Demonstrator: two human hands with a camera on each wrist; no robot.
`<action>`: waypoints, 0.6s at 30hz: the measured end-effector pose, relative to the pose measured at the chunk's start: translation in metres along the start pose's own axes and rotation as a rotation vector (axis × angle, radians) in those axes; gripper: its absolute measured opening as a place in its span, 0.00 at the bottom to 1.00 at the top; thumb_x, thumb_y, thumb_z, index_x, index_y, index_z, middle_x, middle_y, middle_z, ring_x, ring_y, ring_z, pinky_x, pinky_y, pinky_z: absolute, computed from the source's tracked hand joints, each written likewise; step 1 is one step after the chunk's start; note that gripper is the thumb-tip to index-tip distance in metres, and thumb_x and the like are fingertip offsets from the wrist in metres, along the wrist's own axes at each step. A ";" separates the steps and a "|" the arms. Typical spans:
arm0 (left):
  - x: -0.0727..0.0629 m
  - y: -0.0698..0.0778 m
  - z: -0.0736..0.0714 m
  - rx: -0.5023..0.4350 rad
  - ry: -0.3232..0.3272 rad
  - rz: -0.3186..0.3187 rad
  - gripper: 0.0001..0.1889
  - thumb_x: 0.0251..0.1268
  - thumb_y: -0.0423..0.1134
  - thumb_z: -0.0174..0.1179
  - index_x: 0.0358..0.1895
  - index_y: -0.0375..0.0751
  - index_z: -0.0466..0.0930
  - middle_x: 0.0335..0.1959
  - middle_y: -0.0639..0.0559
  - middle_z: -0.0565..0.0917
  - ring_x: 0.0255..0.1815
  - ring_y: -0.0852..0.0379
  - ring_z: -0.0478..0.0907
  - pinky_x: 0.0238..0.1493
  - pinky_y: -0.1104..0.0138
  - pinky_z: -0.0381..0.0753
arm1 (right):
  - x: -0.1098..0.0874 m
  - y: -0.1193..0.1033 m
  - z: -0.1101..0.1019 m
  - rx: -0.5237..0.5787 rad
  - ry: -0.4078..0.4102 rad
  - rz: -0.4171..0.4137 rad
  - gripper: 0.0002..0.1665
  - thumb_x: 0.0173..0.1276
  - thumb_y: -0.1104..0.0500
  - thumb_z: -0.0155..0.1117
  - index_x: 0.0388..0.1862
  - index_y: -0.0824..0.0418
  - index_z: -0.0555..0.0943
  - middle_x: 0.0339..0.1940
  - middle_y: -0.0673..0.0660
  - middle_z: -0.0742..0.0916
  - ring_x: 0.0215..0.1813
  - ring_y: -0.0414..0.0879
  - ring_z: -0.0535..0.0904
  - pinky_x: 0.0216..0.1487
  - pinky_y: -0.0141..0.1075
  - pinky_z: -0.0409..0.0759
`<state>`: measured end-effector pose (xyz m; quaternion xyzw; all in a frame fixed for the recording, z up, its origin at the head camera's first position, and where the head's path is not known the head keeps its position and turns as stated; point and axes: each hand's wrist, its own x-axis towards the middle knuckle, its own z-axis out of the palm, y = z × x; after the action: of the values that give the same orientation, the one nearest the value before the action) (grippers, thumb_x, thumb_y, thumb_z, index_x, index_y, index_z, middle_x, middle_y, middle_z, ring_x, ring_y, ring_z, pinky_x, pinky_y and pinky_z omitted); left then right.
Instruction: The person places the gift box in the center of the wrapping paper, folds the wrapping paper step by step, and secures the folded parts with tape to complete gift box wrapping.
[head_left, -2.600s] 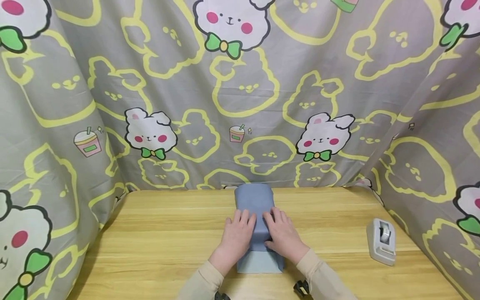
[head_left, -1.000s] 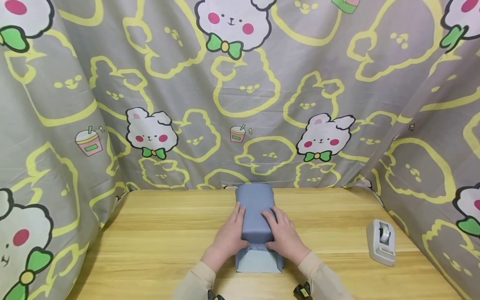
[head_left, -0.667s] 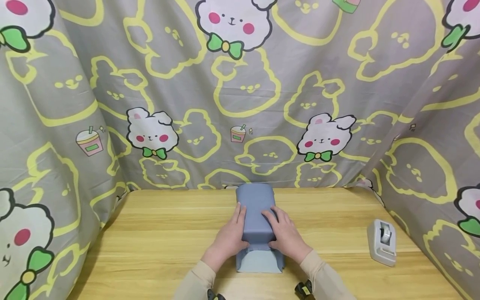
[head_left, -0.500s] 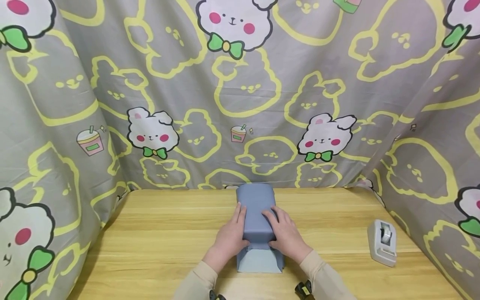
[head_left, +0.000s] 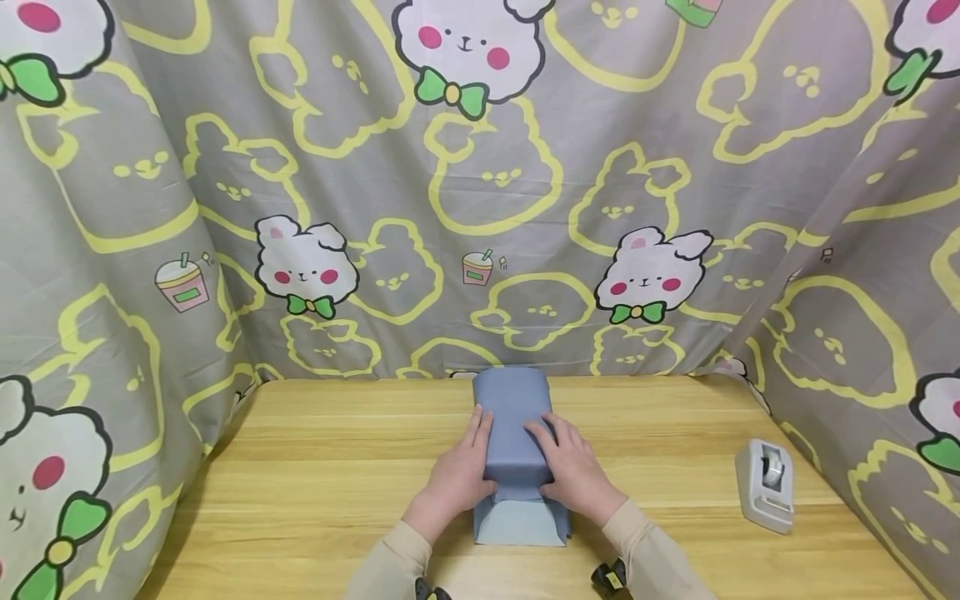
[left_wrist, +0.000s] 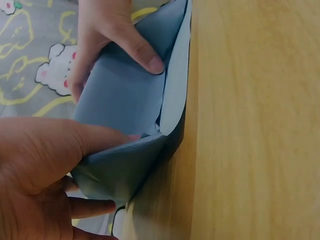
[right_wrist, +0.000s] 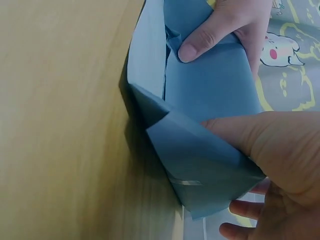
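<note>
Two hands grip a long blue package (head_left: 517,421) standing at the middle of a wooden table (head_left: 337,467), its far end at the back edge, up against the line of the patterned curtain (head_left: 517,175); whether package and curtain touch cannot be told. The left hand (head_left: 456,473) holds the left side, fingers laid along the outer wall and thumb hooked over the paper edge at the near end. The right hand (head_left: 577,473) mirrors it on the other side, fingers reaching onto the top's right edge, thumb tucked inside the fold. Between the thumbs, a pale flap (head_left: 521,527) spreads low toward the person, its straight front edge well short of the bottom of the head view. The right wrist view shows a shiny strip (right_wrist: 189,183) across the paper's side. Wood stretches wide to the left of the package, and to its right as far as a grey tape dispenser (head_left: 763,500), well apart from the right hand and near the table's right edge. Beige sleeves (head_left: 393,560) come in from the front.
</note>
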<state>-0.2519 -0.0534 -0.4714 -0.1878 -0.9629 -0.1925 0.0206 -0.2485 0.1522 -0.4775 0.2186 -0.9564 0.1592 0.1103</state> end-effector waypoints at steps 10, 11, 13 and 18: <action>-0.001 0.005 -0.002 0.074 0.040 -0.003 0.54 0.48 0.40 0.76 0.76 0.37 0.51 0.79 0.40 0.52 0.41 0.48 0.83 0.20 0.70 0.70 | 0.000 -0.002 0.001 -0.038 -0.001 0.017 0.55 0.43 0.60 0.83 0.70 0.54 0.65 0.71 0.66 0.67 0.70 0.65 0.65 0.59 0.62 0.73; -0.001 0.005 -0.002 0.076 0.039 -0.006 0.54 0.48 0.41 0.76 0.76 0.37 0.51 0.79 0.40 0.52 0.40 0.49 0.83 0.19 0.70 0.70 | 0.000 -0.002 0.002 -0.046 0.003 0.016 0.55 0.43 0.61 0.83 0.70 0.54 0.65 0.71 0.66 0.67 0.69 0.65 0.65 0.59 0.62 0.73; -0.001 0.006 -0.001 0.083 0.039 -0.009 0.54 0.48 0.41 0.76 0.76 0.38 0.51 0.79 0.40 0.52 0.37 0.50 0.82 0.19 0.71 0.69 | 0.000 -0.002 0.003 -0.061 0.013 0.013 0.55 0.43 0.61 0.84 0.70 0.54 0.65 0.71 0.66 0.67 0.69 0.65 0.66 0.60 0.61 0.73; -0.001 0.004 0.000 0.088 0.031 -0.011 0.54 0.48 0.42 0.76 0.77 0.39 0.50 0.79 0.41 0.51 0.36 0.51 0.82 0.18 0.71 0.67 | -0.001 -0.003 0.004 -0.081 0.044 0.000 0.54 0.42 0.61 0.84 0.69 0.56 0.67 0.70 0.67 0.68 0.68 0.65 0.67 0.58 0.61 0.74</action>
<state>-0.2496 -0.0507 -0.4703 -0.1786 -0.9710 -0.1532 0.0429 -0.2472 0.1484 -0.4809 0.2104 -0.9594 0.1249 0.1400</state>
